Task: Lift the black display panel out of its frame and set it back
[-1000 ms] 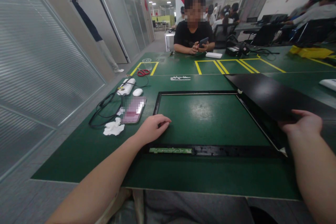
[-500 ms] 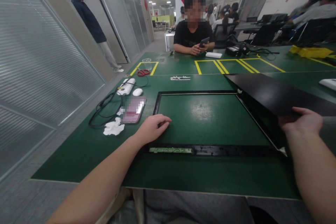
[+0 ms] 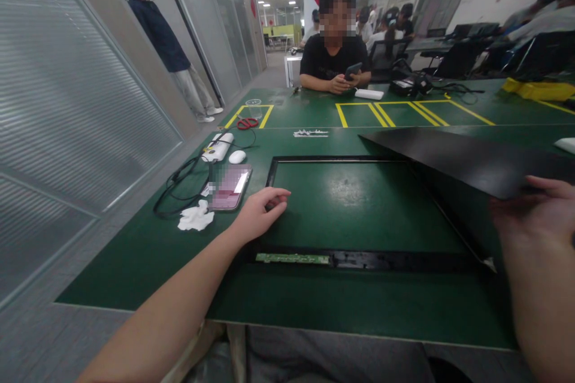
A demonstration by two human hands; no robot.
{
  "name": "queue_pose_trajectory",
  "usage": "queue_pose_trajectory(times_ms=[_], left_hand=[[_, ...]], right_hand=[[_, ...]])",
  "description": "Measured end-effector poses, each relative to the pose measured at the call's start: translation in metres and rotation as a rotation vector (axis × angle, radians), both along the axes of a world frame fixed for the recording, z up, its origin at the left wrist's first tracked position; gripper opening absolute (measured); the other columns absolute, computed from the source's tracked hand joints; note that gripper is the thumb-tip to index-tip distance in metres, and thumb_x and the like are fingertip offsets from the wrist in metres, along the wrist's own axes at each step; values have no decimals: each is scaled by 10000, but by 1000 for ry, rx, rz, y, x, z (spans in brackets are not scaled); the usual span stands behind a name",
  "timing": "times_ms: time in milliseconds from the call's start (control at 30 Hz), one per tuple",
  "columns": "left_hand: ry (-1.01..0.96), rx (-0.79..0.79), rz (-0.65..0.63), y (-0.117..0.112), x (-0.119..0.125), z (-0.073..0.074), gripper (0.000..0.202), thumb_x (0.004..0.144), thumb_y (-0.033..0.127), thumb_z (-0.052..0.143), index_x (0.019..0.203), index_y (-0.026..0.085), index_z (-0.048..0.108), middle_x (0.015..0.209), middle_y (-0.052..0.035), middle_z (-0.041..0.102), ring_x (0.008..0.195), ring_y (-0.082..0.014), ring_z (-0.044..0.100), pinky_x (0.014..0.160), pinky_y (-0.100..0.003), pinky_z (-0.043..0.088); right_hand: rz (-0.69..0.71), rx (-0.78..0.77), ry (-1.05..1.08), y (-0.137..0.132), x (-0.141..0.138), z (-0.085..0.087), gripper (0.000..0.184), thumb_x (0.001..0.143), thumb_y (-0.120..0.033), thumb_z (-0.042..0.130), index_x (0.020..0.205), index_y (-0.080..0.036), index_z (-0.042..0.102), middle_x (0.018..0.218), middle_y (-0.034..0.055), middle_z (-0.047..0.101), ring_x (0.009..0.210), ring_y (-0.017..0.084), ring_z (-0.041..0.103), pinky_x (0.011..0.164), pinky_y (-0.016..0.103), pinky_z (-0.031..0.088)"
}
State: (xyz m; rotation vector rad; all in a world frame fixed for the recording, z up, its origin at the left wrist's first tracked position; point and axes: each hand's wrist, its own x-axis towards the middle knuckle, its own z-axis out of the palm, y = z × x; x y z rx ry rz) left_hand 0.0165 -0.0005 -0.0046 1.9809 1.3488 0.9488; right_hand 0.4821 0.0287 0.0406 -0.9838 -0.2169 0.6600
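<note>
on green table point(image 3: 135, 251), l hand point(image 3: 258, 215) rests loose-fingered on black frame point(image 3: 381, 260), r hand point(image 3: 539, 209) grips raised black panel point(image 3: 458, 155).

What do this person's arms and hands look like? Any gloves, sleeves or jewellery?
Both are bare. The left hand and right hand have no gloves, and no sleeve, watch, bracelet or ring shows on either forearm as far as the picture reaches. No markings are visible.

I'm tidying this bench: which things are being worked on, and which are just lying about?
In use: left hand on thin black rectangular frame; right hand holding flat black panel.
Lying about: red-handled scissors, white oval mouse, crumpled white tissue, looped black cable.
</note>
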Motion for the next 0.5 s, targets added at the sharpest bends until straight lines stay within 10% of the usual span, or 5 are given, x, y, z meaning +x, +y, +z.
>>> queue_pose_trajectory(times_ms=[300, 500], left_hand=[[-627, -273, 274, 10, -3, -3, 501, 821, 388, 746, 1263, 175, 642, 1337, -152, 679, 1270, -276, 627, 1087, -429, 493], [-869, -420, 323, 7, -3, 10, 404, 860, 301, 725, 1231, 152, 664, 1235, -143, 741, 1142, -228, 708, 1018, -341, 542]], right_hand=[[183, 22, -107, -14, -10, 3, 193, 583, -152, 597, 711, -236, 479, 918, 54, 675, 792, 234, 676, 580, 439, 607], [197, -50, -88, -7, 12, -13, 82, 664, -211, 606, 739, -236, 584, 970, 74, 712, 831, 288, 696, 623, 567, 622]])
